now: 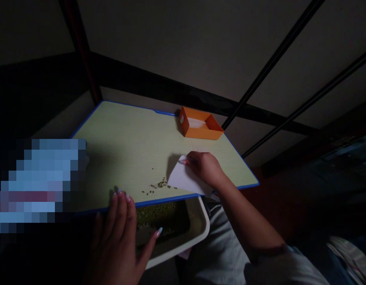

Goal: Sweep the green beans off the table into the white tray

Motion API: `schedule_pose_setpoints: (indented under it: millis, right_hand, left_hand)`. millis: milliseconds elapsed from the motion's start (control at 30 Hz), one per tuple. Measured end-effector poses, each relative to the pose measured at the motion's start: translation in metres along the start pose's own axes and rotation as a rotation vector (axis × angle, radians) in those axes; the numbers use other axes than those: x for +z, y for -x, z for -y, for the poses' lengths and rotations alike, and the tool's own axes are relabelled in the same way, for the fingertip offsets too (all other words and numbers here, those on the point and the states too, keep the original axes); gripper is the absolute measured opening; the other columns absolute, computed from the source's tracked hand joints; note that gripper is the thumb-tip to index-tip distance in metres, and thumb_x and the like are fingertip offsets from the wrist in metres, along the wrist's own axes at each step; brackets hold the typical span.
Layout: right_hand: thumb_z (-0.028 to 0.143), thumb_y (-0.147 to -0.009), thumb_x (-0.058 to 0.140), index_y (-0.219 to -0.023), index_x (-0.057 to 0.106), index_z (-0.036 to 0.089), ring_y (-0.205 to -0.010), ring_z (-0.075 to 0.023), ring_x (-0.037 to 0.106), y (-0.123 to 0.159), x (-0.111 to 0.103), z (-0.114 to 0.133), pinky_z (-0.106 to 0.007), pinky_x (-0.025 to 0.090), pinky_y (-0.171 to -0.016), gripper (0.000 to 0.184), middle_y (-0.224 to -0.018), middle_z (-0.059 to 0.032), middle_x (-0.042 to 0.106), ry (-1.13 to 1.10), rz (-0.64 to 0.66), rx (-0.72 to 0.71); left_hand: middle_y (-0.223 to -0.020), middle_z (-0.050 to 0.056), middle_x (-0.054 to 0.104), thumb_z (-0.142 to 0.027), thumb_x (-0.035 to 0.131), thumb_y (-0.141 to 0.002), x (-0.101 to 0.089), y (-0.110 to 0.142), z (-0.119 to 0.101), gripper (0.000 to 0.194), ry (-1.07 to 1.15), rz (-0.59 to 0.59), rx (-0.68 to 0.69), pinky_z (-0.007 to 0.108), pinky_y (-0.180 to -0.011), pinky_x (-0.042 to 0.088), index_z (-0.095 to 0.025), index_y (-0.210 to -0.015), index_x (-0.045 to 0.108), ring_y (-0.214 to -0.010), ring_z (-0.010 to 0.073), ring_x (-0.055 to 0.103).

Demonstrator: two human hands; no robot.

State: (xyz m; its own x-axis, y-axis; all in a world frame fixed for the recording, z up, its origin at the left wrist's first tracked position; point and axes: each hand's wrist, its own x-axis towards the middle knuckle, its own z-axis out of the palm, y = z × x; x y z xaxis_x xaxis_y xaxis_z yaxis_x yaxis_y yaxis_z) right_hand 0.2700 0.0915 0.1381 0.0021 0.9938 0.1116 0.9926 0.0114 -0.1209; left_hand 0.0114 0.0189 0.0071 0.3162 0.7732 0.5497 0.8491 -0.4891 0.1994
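My right hand pinches a piece of white paper, its lower edge against the tabletop. Just left of the paper lie scattered small dark green beans or seeds, close to the blue front edge. My left hand has its fingers spread, the fingertips over the table's front edge and the thumb over a white basin. Inside that basin, partly under the table, is a mass of similar green grains.
An orange open box with some pale stuff inside stands at the table's back right corner. A blurred-out blue patch covers the left side. Behind the table rises a wall with dark strips.
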Motion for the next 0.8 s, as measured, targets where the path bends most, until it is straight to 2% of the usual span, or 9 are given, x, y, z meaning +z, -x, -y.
schedule_pose_setpoints:
  millis: [167, 367, 533, 800]
  right_hand:
    - [0.038, -0.102, 0.057, -0.094, 0.073, 0.019, -0.072, -0.02, 0.065, 0.0022, -0.0002, 0.002, -0.03, 0.03, -0.062, 0.026, -0.086, -0.0096, 0.078, -0.003, 0.016, -0.034]
    - [0.036, -0.101, 0.056, -0.092, 0.071, 0.019, -0.07, -0.0184, 0.061, 0.0012, 0.0021, 0.003, -0.03, 0.03, -0.063, 0.023, -0.084, -0.0083, 0.076, -0.016, 0.027, -0.077]
    - [0.035, -0.1, 0.057, -0.088, 0.07, 0.02, -0.068, -0.0179, 0.058, -0.0004, 0.0021, 0.0031, -0.03, 0.029, -0.062, 0.023, -0.077, -0.0063, 0.072, -0.04, 0.048, -0.102]
    - [0.036, -0.1, 0.057, -0.089, 0.072, 0.02, -0.067, -0.0163, 0.057, 0.0, 0.0014, -0.0006, -0.029, 0.029, -0.062, 0.025, -0.077, -0.0056, 0.073, -0.081, 0.075, -0.105]
  left_hand:
    - [-0.167, 0.023, 0.036, -0.058, 0.033, -0.094, -0.0025, -0.0002, -0.0006, 0.083, -0.003, 0.005, 0.007, 0.067, -0.112, 0.045, -0.013, -0.16, 0.01, -0.157, 0.0385, 0.032]
    - [-0.163, 0.028, 0.039, -0.057, 0.036, -0.093, -0.0026, -0.0015, -0.0003, 0.086, -0.034, -0.004, 0.043, 0.07, -0.106, 0.05, -0.008, -0.159, 0.011, -0.154, 0.043, 0.036]
    - [-0.164, 0.025, 0.039, -0.057, 0.034, -0.093, -0.0027, -0.0019, -0.0013, 0.085, -0.008, 0.014, 0.005, 0.071, -0.108, 0.049, -0.012, -0.16, 0.006, -0.155, 0.0417, 0.036]
    - [-0.166, 0.025, 0.035, -0.057, 0.037, -0.092, -0.0032, -0.0027, -0.0021, 0.087, 0.006, 0.014, 0.001, 0.072, -0.112, 0.046, -0.013, -0.16, 0.005, -0.158, 0.0404, 0.03]
